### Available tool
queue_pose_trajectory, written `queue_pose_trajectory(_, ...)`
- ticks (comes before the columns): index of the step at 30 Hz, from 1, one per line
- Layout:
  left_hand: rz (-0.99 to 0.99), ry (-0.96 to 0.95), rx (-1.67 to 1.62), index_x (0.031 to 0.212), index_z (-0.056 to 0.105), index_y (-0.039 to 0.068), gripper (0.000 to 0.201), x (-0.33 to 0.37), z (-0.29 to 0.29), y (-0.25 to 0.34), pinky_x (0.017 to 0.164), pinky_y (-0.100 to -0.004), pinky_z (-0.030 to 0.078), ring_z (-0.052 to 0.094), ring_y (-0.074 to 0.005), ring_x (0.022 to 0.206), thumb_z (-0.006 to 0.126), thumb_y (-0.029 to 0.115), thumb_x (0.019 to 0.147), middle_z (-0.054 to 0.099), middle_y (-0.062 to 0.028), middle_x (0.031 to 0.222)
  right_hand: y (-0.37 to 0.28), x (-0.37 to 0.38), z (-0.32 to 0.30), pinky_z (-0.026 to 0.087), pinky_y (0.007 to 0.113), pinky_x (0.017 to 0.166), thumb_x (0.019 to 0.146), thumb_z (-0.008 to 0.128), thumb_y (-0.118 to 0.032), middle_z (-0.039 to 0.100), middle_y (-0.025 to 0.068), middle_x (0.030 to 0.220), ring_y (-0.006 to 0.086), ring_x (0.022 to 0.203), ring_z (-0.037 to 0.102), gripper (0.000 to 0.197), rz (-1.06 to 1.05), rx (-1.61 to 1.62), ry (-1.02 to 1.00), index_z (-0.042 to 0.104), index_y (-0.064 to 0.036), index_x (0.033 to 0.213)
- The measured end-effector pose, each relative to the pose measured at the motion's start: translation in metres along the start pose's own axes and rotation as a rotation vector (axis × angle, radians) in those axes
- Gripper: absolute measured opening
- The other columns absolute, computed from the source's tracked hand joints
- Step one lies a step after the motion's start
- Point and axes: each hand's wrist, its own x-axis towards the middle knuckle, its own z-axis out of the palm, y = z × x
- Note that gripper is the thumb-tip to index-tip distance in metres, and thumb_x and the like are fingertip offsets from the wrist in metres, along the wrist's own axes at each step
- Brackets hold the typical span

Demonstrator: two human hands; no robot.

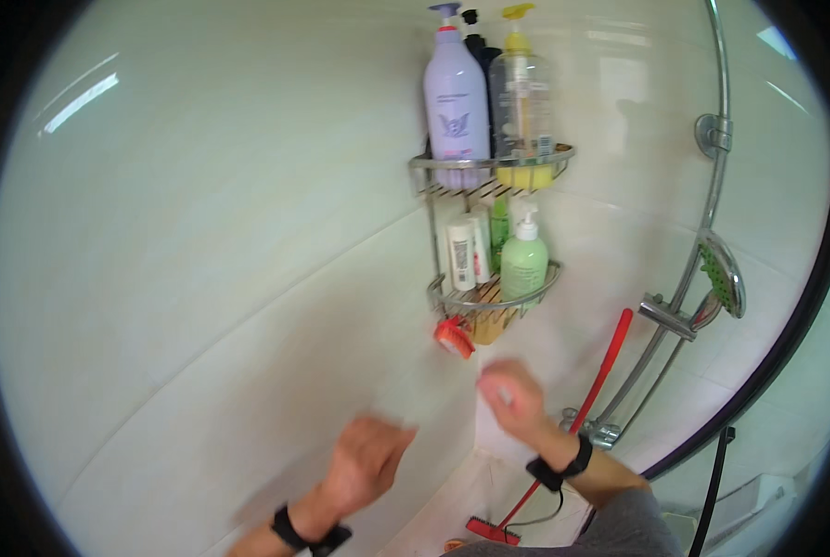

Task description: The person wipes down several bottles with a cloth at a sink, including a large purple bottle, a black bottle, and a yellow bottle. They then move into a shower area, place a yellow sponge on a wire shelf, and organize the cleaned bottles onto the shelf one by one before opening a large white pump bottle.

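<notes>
My left hand [368,457] is raised in front of the left wall, its fingers curled inward and smeared by motion. Higher and to the right, my right hand [515,399] is in front of the wall corner, also curled and blurred. A small pale spot shows inside its curl; I cannot tell what that is. The hands are apart, and no held thing can be made out in either. Just above my right hand, a red-orange scrub brush [453,337] hangs beneath the lower wire shelf [489,304]. Black bands circle both wrists.
The upper wire shelf [461,164] holds a purple pump bottle [456,102], a yellow-topped clear bottle [521,102] and a black one. Below stand a green pump bottle [524,263] and small tubes. A red-handled floor brush [610,357] leans beside the chrome shower head [723,274].
</notes>
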Motion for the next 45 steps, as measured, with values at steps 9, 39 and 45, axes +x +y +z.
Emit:
queue_pose_trajectory(9,-1.868,0.426,0.118,0.072,0.060,0.000,0.029,-0.414,-0.065,0.128,0.051,-0.0400,0.043,0.056,-0.0272,0.051,0.054,0.025,0.086,0.056,-0.0149,0.057,-0.084,-0.191,0.093,0.042,0.026,0.049,0.083,0.061,-0.014,0.059,0.0061,0.066,0.0105,0.055,0.053,0.019,0.744,0.217,-0.925,0.053,-0.0016,0.070)
queue_pose_trajectory(39,-2.519,1.473,1.820,0.105,0.057,-0.004,0.044,-0.549,-0.059,0.843,0.086,-0.0391,0.044,0.055,-0.0373,0.099,0.062,0.025,0.072,0.058,-0.0252,0.103,-0.395,-0.358,0.234,0.050,0.035,0.068,0.076,0.066,-0.018,0.058,0.0162,0.100,0.0249,0.073,0.062,0.040,-0.646,0.832,-1.971,0.053,-0.0041,0.111)
queue_pose_trajectory(45,-2.168,1.497,1.702,0.103,0.060,-0.002,0.048,-0.654,-0.283,0.894,0.087,-0.0380,0.043,0.056,-0.0340,0.101,0.062,0.038,0.074,0.060,-0.0216,0.103,-0.466,-0.408,0.192,0.050,0.035,0.069,0.075,0.067,-0.021,0.061,0.0165,0.095,0.0258,0.075,0.063,0.041,-0.717,0.593,-1.885,0.054,-0.0041,0.109)
